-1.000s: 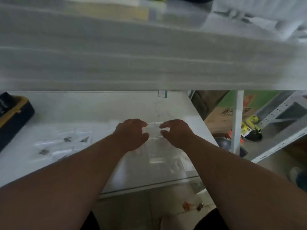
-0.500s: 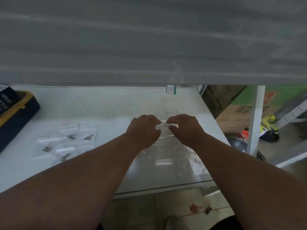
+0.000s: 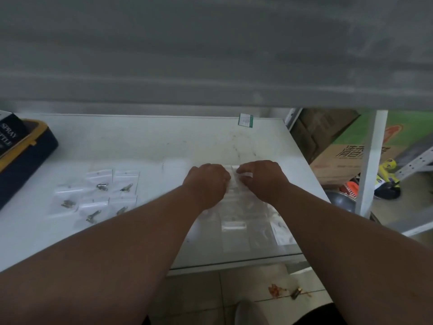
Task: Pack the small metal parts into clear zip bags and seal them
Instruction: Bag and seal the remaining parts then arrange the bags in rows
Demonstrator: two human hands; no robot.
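I see both hands meet over the right half of the white table (image 3: 164, 141). The left hand (image 3: 206, 184) and the right hand (image 3: 262, 179) each pinch the top strip of one clear zip bag (image 3: 235, 175), fingers curled narrow around it; the fingertips themselves are hidden under the knuckles, so I cannot tell what the bag holds. The bag's lower part merges with a heap of clear bags (image 3: 236, 227) lying nearer on the table, and their outlines are hard to separate against the white top.

To the left, six filled bags (image 3: 98, 195) lie flat in a loose cluster, each with a small metal part (image 3: 102, 186) inside; the parts' shape is too small to make out. At the far left edge a dark case with a yellow rim (image 3: 25, 160) is cut off by the frame, with a dark box (image 3: 10, 134) resting on it, its lettering only partly readable.

A grey blurred shelf (image 3: 210, 55) fills the whole upper half and hides everything beyond the table's far edge. A small green-edged label (image 3: 245, 120) sits at that far edge.

The hands work close to the table's right edge. Open table surface lies between the filled bags and the hands, and beyond the hands. Below the near edge the tiled floor (image 3: 199, 294) shows, with a small battery-like object (image 3: 295, 293) and a reddish stain (image 3: 275, 289).
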